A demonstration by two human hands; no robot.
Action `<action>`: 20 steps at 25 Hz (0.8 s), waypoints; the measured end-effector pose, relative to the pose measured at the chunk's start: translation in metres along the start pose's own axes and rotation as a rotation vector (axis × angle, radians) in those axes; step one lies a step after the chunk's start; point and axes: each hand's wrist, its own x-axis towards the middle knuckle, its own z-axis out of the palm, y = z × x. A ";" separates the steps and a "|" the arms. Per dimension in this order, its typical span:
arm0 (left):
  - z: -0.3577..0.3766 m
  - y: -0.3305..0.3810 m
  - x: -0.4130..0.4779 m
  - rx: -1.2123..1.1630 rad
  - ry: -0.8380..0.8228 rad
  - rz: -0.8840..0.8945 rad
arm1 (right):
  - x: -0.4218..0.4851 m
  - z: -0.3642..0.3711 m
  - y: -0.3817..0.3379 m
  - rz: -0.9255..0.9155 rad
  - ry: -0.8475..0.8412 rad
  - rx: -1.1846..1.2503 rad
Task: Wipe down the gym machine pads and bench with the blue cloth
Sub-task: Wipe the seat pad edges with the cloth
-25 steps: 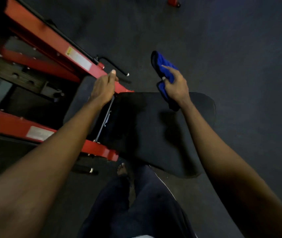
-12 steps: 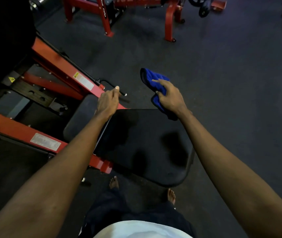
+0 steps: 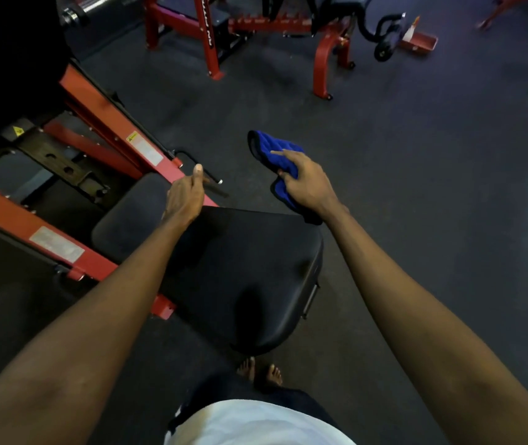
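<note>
A black seat pad (image 3: 240, 268) lies in front of me, with a second black pad (image 3: 127, 213) joined to its left side on the red machine frame (image 3: 9, 216). My right hand (image 3: 309, 186) grips the blue cloth (image 3: 267, 149) just past the seat pad's far right corner; the bunched cloth sticks out beyond my fingers over the floor. My left hand (image 3: 185, 197) hovers over the seam between the two pads, fingers relaxed and holding nothing.
A thin black lever (image 3: 198, 163) juts from the frame just beyond my left hand. More red machines (image 3: 323, 56) stand further back. Dark rubber floor (image 3: 432, 203) spreads to the right. My bare feet (image 3: 259, 372) stand at the pad's near end.
My left hand has come off the pad's edge and now hovers. My right hand with the cloth has lifted off the pad's far edge. The view has tilted up, showing more of the room.
</note>
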 end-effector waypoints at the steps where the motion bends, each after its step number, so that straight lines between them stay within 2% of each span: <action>1: 0.004 0.004 0.003 -0.019 0.009 -0.016 | 0.003 -0.010 0.007 -0.008 0.000 -0.005; 4: 0.024 0.017 0.012 -0.009 0.024 -0.067 | 0.006 -0.028 0.027 -0.018 0.011 0.002; 8: 0.057 0.028 0.008 0.060 0.043 -0.157 | 0.032 -0.036 0.055 -0.045 -0.064 0.053; 12: 0.097 0.051 0.003 0.109 0.130 -0.347 | 0.069 -0.042 0.090 -0.163 -0.156 0.106; 20: 0.152 0.098 -0.032 0.088 0.361 -0.577 | 0.128 -0.072 0.134 -0.346 -0.466 0.110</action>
